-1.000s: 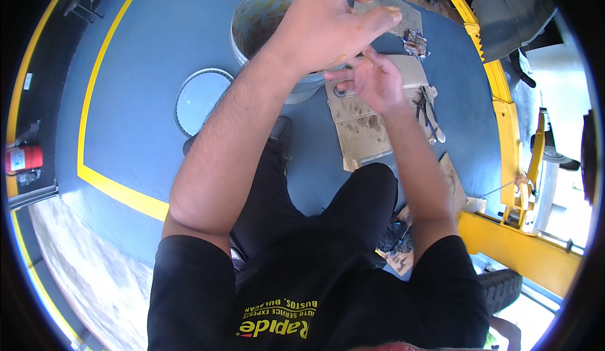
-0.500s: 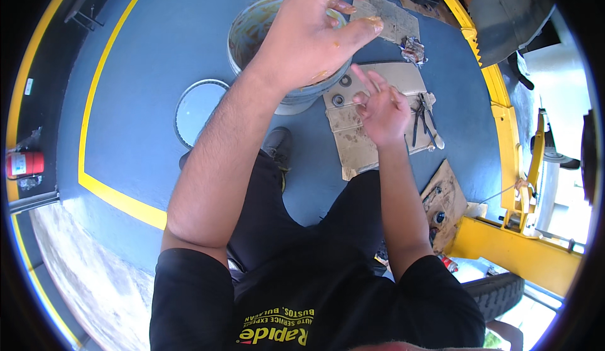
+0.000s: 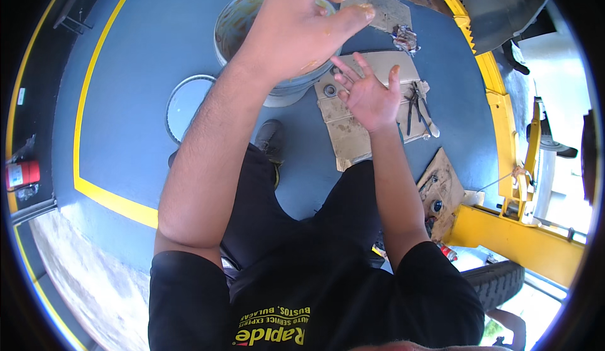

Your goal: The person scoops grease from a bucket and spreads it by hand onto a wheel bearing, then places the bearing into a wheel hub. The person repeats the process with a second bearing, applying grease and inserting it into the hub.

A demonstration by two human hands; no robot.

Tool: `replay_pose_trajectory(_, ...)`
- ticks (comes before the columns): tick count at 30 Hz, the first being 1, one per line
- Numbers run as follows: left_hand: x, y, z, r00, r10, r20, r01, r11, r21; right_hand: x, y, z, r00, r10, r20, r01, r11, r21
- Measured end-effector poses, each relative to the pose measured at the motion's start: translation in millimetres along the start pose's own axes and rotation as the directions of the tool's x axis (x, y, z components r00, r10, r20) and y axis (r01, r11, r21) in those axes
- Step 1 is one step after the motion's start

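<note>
My left hand point(image 3: 305, 26) is raised over the pail point(image 3: 222, 36), hiding much of it. Its fingers are loosely bent and apart from the thumb, with yellow-brown grease on the thumb tip and nothing visible in the grip. Grease streaks coat the pail's inner wall. Palm up, my right hand point(image 3: 373, 101) hovers above a stained cardboard sheet point(image 3: 353, 140), fingers spread, a dab of grease on one fingertip. A metal bearing ring point(image 3: 329, 91) lies on the cardboard left of this hand. Dark pliers point(image 3: 413, 108) rest to its right.
A round pale lid point(image 3: 186, 111) lies left of the pail. Beyond are another cardboard piece point(image 3: 384, 11) and a crumpled wrapper point(image 3: 404, 38). Yellow lift arms point(image 3: 495, 92) run along the right, near a tire point(image 3: 498, 285) and dirty cardboard with parts point(image 3: 444, 190).
My right hand has opened wider, its fingers spreading and palm turning up. My left hand keeps nearly the same pose. The whole view has shifted slightly.
</note>
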State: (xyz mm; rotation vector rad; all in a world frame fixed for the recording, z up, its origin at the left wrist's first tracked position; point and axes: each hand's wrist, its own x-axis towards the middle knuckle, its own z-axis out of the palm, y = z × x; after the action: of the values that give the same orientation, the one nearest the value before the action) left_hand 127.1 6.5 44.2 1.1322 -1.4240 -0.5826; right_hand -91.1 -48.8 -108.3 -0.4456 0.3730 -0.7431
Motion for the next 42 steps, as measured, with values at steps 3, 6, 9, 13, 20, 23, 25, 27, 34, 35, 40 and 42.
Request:
replay_pose_trajectory(3,-0.8,4.4,-2.6,0.999,-0.029,0.020,0.029,0.999,0.015,35.7,1.1,-28.6,0.929,-0.229,-0.290,0.008,0.798,-0.602)
replay_pose_trajectory(6,2.8,7.8,5.9,1.000,0.006,-0.001,-0.006,1.000,-0.018,74.7,13.8,-39.4,0.758,-0.626,-0.183,-0.138,0.120,-0.983)
replay_pose_trajectory(9,4.4,-7.8,5.4,0.991,0.131,-0.031,-0.131,0.991,-0.024,97.7,31.0,-23.2,0.765,-0.634,-0.114,-0.331,-0.235,-0.914)
replay_pose_trajectory(13,0.1,4.3,-0.5,0.991,0.131,-0.027,-0.129,0.990,0.056,83.5,37.0,-24.0,0.784,-0.580,-0.221,-0.382,-0.170,-0.908)
replay_pose_trajectory(20,-5.6,12.1,-6.9,0.984,0.161,-0.071,-0.156,0.985,0.080,50.6,18.0,-44.9,0.851,-0.461,-0.251,-0.324,-0.087,-0.942)
replay_pose_trajectory(23,-1.2,19.7,-9.4,0.989,0.132,-0.071,-0.124,0.987,0.103,48.3,-10.5,-48.7,0.866,-0.499,-0.013,-0.185,-0.297,-0.937)
replay_pose_trajectory(25,-0.9,18.1,-7.8,0.991,0.119,-0.067,-0.111,0.988,0.110,64.9,-18.0,-34.5,0.852,-0.524,0.000,-0.165,-0.268,-0.949)
replay_pose_trajectory(27,1.3,16.7,-4.6,0.988,0.140,-0.064,-0.133,0.987,0.095,94.0,-17.2,-37.9,0.830,-0.557,-0.017,-0.210,-0.284,-0.935)
replay_pose_trajectory(34,4.3,6.7,-1.5,0.990,0.122,-0.070,-0.122,0.992,0.004,81.1,25.2,-38.5,0.785,-0.282,-0.552,-0.412,0.427,-0.805)
replay_pose_trajectory(35,4.7,9.6,1.0,0.993,0.104,-0.062,-0.105,0.994,-0.019,62.6,18.5,-37.5,0.785,-0.160,-0.599,-0.415,0.583,-0.699)
replay_pose_trajectory(40,5.0,18.9,-5.4,0.998,0.051,-0.034,-0.050,0.998,0.029,25.9,-10.1,-31.9,0.794,0.303,-0.528,-0.604,0.499,-0.621)
replay_pose_trajectory(42,3.3,9.1,1.8,0.988,0.139,-0.062,-0.142,0.989,-0.033,26.7,-13.9,-27.4,0.701,0.549,-0.455,-0.696,0.388,-0.604)
